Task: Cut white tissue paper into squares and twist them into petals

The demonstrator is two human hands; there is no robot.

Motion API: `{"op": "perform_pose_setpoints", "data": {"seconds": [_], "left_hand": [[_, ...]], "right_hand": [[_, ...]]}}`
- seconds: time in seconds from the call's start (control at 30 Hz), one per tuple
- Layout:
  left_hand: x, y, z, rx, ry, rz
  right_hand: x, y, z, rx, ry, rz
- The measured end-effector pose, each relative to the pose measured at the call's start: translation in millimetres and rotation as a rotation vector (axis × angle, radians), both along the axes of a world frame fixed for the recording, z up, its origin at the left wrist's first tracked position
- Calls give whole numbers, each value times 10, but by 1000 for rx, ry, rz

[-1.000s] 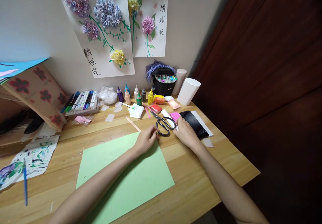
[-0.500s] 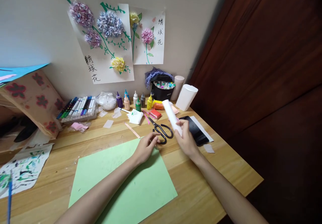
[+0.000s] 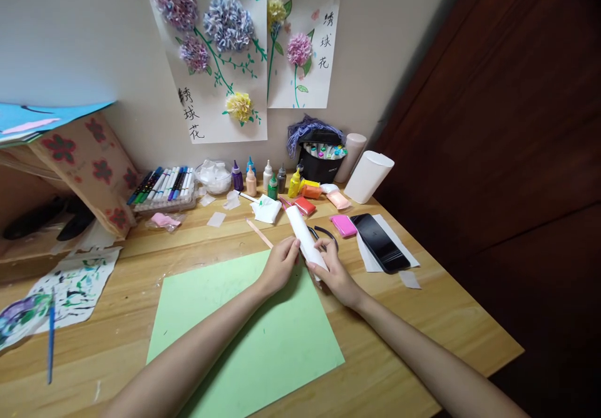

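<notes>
My right hand (image 3: 335,274) is wrapped round the lower end of a white paper roll (image 3: 303,233), which tilts up and to the left. My left hand (image 3: 279,265) is closed beside the roll's left edge, fingertips at or against it; anything pinched there is hidden. Black-handled scissors (image 3: 328,233) lie on the table behind the roll, mostly covered by it. Under my left forearm lies a sheet of green paper (image 3: 216,305). A wooden craft stick (image 3: 259,233) rests just beyond the sheet's far edge.
Several paint bottles (image 3: 251,183) stand along the wall, near a marker set (image 3: 164,189) and a black marker bag (image 3: 322,164). Coloured clay packets (image 3: 344,225) and a phone (image 3: 382,243) lie at right. A paintbrush (image 3: 51,343) is at left. The table's right edge slopes towards me.
My right hand has brought the white paper roll left and nearer, in front of the scissors. My left hand has left the scissors' handle area and closed beside the roll. The view has shifted.
</notes>
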State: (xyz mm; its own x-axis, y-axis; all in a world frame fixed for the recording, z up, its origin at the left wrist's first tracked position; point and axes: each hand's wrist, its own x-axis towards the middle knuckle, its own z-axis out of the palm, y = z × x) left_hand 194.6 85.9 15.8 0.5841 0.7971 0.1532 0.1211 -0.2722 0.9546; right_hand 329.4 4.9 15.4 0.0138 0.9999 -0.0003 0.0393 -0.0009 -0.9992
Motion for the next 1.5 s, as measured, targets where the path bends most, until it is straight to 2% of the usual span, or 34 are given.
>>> {"op": "perform_pose_setpoints", "data": {"seconds": [0.1,0.23,0.33,0.43,0.53,0.6,0.7,0.77,0.9,0.97,1.07,1.17,1.23,1.3,1.4,1.5], "left_hand": [[3,11,-15,61,19,57],[-42,23,30,220,64,76],[-99,27,172,347,6,41],[-167,58,349,352,-88,65],[-236,130,475,228,-169,-15],[-272,187,522,68,-207,-56],[-299,267,556,-219,-208,-28],[-298,318,561,-342,-249,0],[-270,390,550,-375,-414,45],[-265,394,556,-363,-434,63],[-304,383,608,-228,-329,107],[-392,406,691,102,-58,123],[-454,440,734,344,174,65],[-501,473,755,522,427,-28],[-532,497,764,624,737,-70],[-538,496,788,664,838,-11]], "right_hand": [[29,49,8,-26,217,63],[41,133,109,-124,350,50],[39,219,180,-249,432,21],[42,289,188,-285,541,-27],[53,299,162,-280,612,-108],[57,277,149,-288,624,-125],[52,241,145,-323,616,-78],[44,228,149,-331,623,-89],[48,207,167,-323,672,-194],[70,191,183,-358,703,-208],[132,185,207,-328,731,-247],[209,219,212,-279,736,-300],[255,254,198,-282,749,-312],[290,285,175,-287,768,-294],[323,304,140,-317,761,-282],[326,293,135,-338,702,-333]]}}
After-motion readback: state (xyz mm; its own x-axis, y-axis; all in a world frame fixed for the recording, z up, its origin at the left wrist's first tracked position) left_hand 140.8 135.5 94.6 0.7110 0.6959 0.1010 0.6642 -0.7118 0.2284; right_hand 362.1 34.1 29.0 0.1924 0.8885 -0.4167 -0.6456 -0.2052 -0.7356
